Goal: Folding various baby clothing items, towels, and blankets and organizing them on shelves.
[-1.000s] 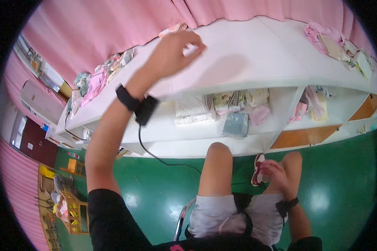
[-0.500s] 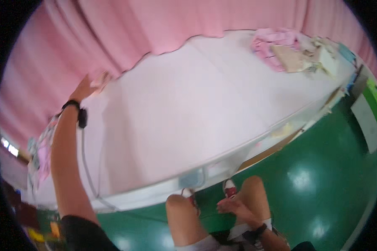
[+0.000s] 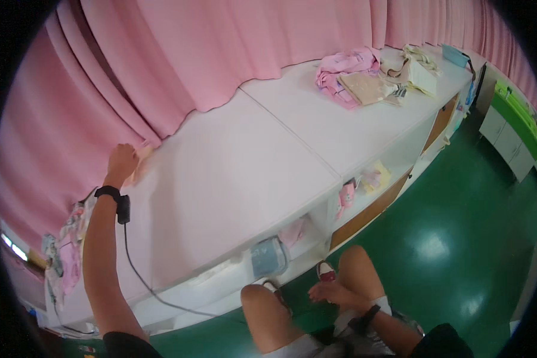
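At the far left end of the white counter (image 3: 232,179), my left hand (image 3: 123,161) reaches to the foot of the pink curtain (image 3: 179,53). Its fingers are closed on a pale peach cloth (image 3: 139,164) that lies flat on the counter top. The fingertips are partly hidden. My right hand (image 3: 329,292) rests over my right thigh, loosely open with nothing visible in it. Each wrist wears a black band; a cable runs down from the left one.
Folded pink cloth (image 3: 346,65) and a beige packet (image 3: 364,88) lie at the back right. More cloths (image 3: 70,262) are piled at the left end. Shelves below hold a grey-blue bin (image 3: 269,256) and pink items. A green-topped cabinet (image 3: 513,125) stands beyond the green floor.
The view has turned to the right and sharpened. My left hand stays at the peach cloth by the curtain, its fingers now more closed. My right hand remains over my thigh.
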### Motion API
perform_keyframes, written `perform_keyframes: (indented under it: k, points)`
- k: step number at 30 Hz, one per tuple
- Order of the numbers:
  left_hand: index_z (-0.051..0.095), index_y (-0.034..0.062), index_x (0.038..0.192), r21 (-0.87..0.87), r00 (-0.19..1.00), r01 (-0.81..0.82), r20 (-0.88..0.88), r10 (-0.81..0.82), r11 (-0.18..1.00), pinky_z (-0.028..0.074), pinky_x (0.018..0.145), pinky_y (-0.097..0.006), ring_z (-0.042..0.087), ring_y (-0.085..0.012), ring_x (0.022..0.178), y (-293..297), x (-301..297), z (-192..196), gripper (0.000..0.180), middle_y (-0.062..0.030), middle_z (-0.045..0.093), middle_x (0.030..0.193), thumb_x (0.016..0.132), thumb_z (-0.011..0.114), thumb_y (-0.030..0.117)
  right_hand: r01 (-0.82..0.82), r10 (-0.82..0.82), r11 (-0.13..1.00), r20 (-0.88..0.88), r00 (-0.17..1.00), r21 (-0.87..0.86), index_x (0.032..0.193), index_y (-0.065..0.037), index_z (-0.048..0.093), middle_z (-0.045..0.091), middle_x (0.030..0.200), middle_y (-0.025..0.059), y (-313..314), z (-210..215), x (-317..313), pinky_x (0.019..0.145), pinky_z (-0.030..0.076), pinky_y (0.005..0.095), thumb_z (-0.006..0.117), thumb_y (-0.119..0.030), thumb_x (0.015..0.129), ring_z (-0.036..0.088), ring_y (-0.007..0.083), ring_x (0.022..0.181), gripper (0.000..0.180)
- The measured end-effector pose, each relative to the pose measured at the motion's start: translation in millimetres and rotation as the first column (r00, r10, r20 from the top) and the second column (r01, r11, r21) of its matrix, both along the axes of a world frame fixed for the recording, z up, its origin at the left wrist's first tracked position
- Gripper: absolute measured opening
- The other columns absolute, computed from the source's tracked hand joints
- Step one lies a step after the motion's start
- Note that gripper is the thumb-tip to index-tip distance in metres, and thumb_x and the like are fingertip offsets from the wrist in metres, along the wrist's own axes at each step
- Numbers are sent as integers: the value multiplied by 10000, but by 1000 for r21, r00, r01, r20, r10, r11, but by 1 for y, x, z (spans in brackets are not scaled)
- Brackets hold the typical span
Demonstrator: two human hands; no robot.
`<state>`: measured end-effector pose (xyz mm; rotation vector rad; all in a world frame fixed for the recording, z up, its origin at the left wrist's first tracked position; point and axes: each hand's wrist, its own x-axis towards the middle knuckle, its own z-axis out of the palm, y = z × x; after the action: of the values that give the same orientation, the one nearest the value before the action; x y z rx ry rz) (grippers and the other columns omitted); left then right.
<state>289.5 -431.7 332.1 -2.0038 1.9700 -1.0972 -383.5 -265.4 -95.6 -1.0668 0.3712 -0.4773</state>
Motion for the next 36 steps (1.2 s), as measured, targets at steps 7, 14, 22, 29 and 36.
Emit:
perform_keyframes:
  k: [7, 14, 22, 29, 36]
  points:
    - [678, -53, 1176, -194, 133, 308, -960, -244, 931, 591, 760, -327, 692, -171, 825, 120, -292, 81, 348, -78, 704, 976, 1000, 542, 214, 129, -188, 972, -329, 925, -195, 1406, -78, 546, 638, 1287, 85, 28, 40, -22, 1017, 514, 373, 658, -249, 993, 621, 202, 1199, 460]
    - [675, 27, 994, -57, -231, 445, -971, 53, 894, 468, 651, -260, 540, -57, 747, 201, -443, -75, 229, 47, 593, 821, 995, 558, 224, -16, -286, 898, 611, 739, 440, 1576, -78, 268, 439, 1547, 132, 70, 192, -13, 1111, 453, 509, 566, -472, 1034, 504, 284, 1380, 734]
    - [679, -20, 1012, 203, 514, 522, -850, -116, 829, 558, 773, -479, 706, -376, 872, 160, -502, -285, 270, -226, 716, 969, 905, 563, 198, 564, -569, 805, -31, 822, 184, 1440, -52, 490, 640, 1331, 96, 79, 108, -47, 1013, 520, 363, 598, -211, 1020, 631, 235, 1204, 462]
    - [718, 14, 991, 279, 526, 347, -848, 60, 896, 579, 818, -507, 718, -402, 942, 139, -495, -329, 335, -240, 724, 1014, 911, 581, 309, 391, -247, 851, -389, 888, 352, 1356, -5, 549, 676, 1213, 92, 84, 22, -16, 923, 538, 346, 636, -173, 943, 681, 210, 1061, 454]
    - [667, 17, 1181, 229, 499, 98, -853, 151, 969, 405, 1068, -635, 554, -381, 1272, 153, -459, -340, 417, -170, 634, 1270, 882, 669, 307, 396, -384, 917, -171, 908, 47, 1370, -37, 506, 655, 1239, 90, 2, 9, 50, 897, 554, 368, 606, -132, 966, 676, 232, 1069, 427]
